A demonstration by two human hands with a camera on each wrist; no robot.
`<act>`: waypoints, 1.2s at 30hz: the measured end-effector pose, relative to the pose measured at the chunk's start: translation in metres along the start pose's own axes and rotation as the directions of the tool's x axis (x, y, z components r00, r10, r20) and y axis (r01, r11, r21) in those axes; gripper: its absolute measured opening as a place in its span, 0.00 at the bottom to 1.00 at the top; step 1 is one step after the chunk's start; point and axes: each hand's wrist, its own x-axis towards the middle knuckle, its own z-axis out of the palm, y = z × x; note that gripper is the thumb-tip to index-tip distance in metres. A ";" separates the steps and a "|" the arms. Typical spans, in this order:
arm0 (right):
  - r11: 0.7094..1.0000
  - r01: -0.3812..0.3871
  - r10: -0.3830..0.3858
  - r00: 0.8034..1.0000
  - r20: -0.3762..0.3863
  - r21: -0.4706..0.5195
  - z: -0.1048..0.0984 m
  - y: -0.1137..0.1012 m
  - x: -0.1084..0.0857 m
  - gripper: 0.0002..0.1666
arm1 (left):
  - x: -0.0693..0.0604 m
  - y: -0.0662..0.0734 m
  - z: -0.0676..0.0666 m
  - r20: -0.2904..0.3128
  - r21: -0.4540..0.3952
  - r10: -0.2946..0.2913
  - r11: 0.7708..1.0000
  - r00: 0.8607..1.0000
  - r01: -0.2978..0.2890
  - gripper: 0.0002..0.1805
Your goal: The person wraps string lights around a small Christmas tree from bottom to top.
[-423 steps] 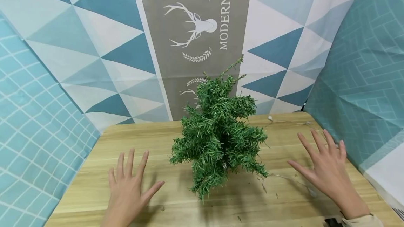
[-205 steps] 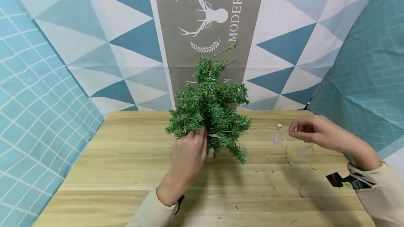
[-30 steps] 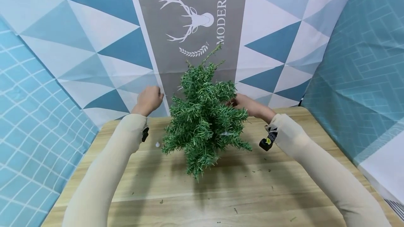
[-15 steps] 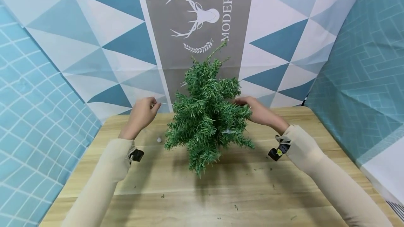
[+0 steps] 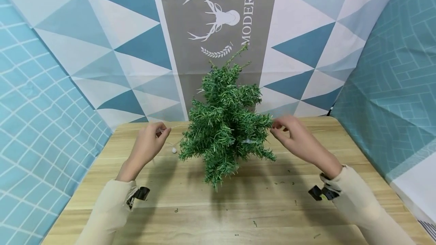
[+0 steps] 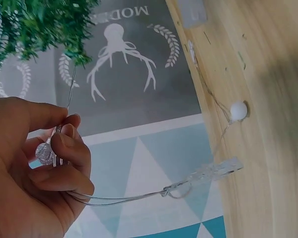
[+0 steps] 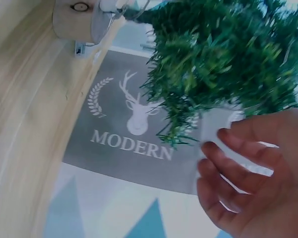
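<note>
A small green artificial Christmas tree stands upright mid-table. Left of it, my left hand pinches the thin wire of a string light. From these fingers the wire runs up to the tree in the left wrist view, and more hangs below with a clear clip. A clear bead shows behind the fingers. One white ball on the wire lies near the table's surface. My right hand is beside the tree's right branches, its fingers loosely bent with nothing visible in them.
The wooden table carries several fallen green needles. A patterned cloth hangs behind, with blue cloths at both sides. In the right wrist view the tree's round wooden base shows at upper left.
The string light, earlier on the right of the table, now runs to the tree's left. Lately my right hand came out from behind the tree; my left hand moved nearer me, drawing wire.
</note>
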 end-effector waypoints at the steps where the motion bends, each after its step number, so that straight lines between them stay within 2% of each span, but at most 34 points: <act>1: 1.000 0.007 -0.007 1.000 -0.001 -0.016 0.000 -0.003 -0.006 0.05 | -0.004 0.002 -0.001 -0.005 -0.003 0.002 1.000 1.000 -0.002 0.12; 5: 0.999 0.018 -0.016 0.998 0.055 -0.036 -0.002 -0.018 -0.028 0.05 | -0.016 0.011 -0.005 -0.011 0.006 0.000 1.000 1.000 0.000 0.12; 9: 0.999 0.011 -0.017 0.981 0.193 0.031 -0.002 -0.037 -0.044 0.05 | -0.024 0.025 -0.008 0.004 0.007 0.020 1.000 1.000 -0.021 0.11; 12: 0.991 0.039 -0.078 0.947 0.313 0.128 -0.002 -0.054 -0.052 0.06 | -0.030 0.037 -0.010 0.019 -0.002 0.052 0.999 0.998 -0.052 0.10; 15: 0.959 0.145 -0.230 0.901 0.367 0.245 -0.001 -0.077 -0.055 0.06 | -0.036 0.050 -0.012 0.030 -0.011 0.074 0.997 0.997 -0.074 0.10; 18: 0.904 0.291 -0.394 0.850 0.349 0.312 0.000 -0.105 -0.053 0.08 | -0.042 0.064 -0.014 0.058 -0.020 0.065 0.998 0.996 -0.064 0.10; 20: 0.870 0.367 -0.470 0.821 0.325 0.330 0.004 -0.122 -0.050 0.09 | -0.045 0.074 -0.015 0.085 -0.032 0.048 0.998 0.995 -0.046 0.09; 23: 0.828 0.427 -0.533 0.802 0.269 0.365 0.021 -0.143 -0.046 0.10 | -0.048 0.091 -0.017 0.146 -0.073 0.011 0.997 0.989 0.000 0.10; 27: 0.800 0.472 -0.568 0.795 0.213 0.370 0.060 -0.159 -0.046 0.09 | -0.051 0.111 -0.022 0.208 -0.148 -0.031 0.987 0.978 0.063 0.12; 29: 0.814 0.471 -0.557 0.798 0.230 0.341 0.078 -0.163 -0.047 0.10 | -0.055 0.118 -0.024 0.232 -0.169 -0.059 0.981 0.971 0.100 0.14; 31: 0.836 0.449 -0.530 0.809 0.255 0.314 0.093 -0.166 -0.047 0.12 | -0.059 0.122 -0.026 0.243 -0.160 -0.079 0.980 0.967 0.120 0.15; 34: 0.866 0.406 -0.480 0.837 0.263 0.291 0.110 -0.168 -0.046 0.14 | -0.065 0.125 -0.028 0.274 -0.137 -0.089 0.982 0.957 0.130 0.16; 36: 0.879 0.387 -0.457 0.851 0.260 0.280 0.119 -0.169 -0.045 0.16 | -0.068 0.127 -0.030 0.273 -0.125 -0.069 0.986 0.959 0.106 0.17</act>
